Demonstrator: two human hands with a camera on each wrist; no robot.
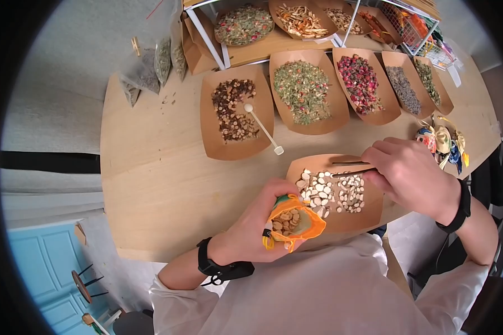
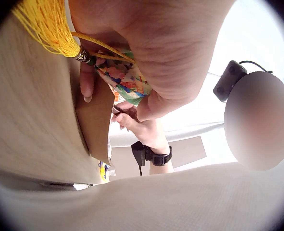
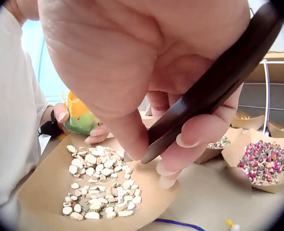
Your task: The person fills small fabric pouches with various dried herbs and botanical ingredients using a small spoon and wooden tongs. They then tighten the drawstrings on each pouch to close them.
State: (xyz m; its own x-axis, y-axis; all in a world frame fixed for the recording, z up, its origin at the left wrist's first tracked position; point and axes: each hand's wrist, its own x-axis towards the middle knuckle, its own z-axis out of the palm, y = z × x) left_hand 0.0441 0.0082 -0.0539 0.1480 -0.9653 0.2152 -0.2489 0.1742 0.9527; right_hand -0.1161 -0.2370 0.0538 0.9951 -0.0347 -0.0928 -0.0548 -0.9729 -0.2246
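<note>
My left hand grips a small drawstring pouch, its orange-lined mouth facing up and tan dried slices showing inside. The left wrist view shows the pouch's floral cloth and a yellow tassel. In my right hand are dark tongs, pinched between thumb and fingers, their tips over a brown paper tray. White dried slices lie in that tray in two groups. In the right wrist view the tongs run across the palm, and their tips are hidden behind the fingers.
Behind stand paper trays of brown pieces, green herb mix, rosebuds and lavender-grey buds. A small pale spoon lies across the first tray's edge. Decorated pouches sit at right, clear bags at back left.
</note>
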